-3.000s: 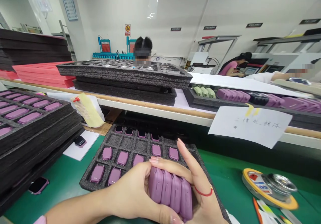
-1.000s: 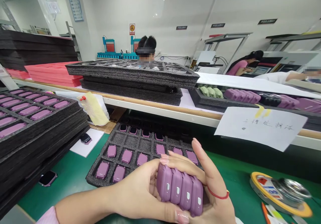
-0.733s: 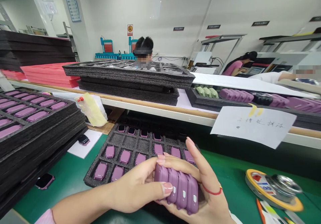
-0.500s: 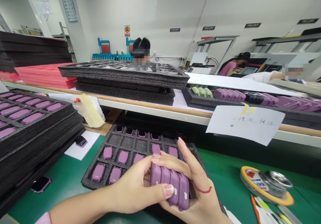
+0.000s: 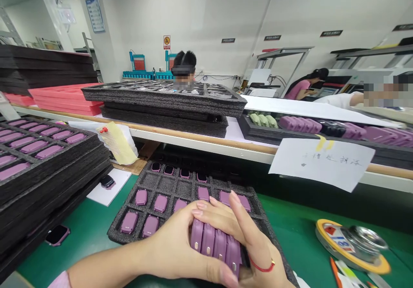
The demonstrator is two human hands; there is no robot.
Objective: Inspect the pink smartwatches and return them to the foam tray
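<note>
A row of several purple watch cases [image 5: 213, 244] is clasped between my two hands, just over the near part of a black foam tray [image 5: 118, 234]. My left hand [image 5: 171, 247] wraps the row from the left, its thumb stretched along the lower edge. From the right, my right hand [image 5: 260, 249] closes round the row, index finger pointing up and a red cord at the wrist. Small silvery side buttons show on the cases. In the tray's pockets lie more purple cases [image 5: 141, 196], and some at the far row have dark screens [image 5: 168, 170].
Stacked foam trays of purple cases [image 5: 48, 152] rise at left. Two dark-screened watches [image 5: 57, 235] [image 5: 107, 181] lie near them. A yellow tape roll [image 5: 353, 245] with a metal dish sits at right, beside pens. A shelf [image 5: 200, 144] crosses behind; people work beyond.
My left thumb has slid down off the case fronts to their lower edge. The row has turned slightly, so more side buttons show. The view has shifted a little.
</note>
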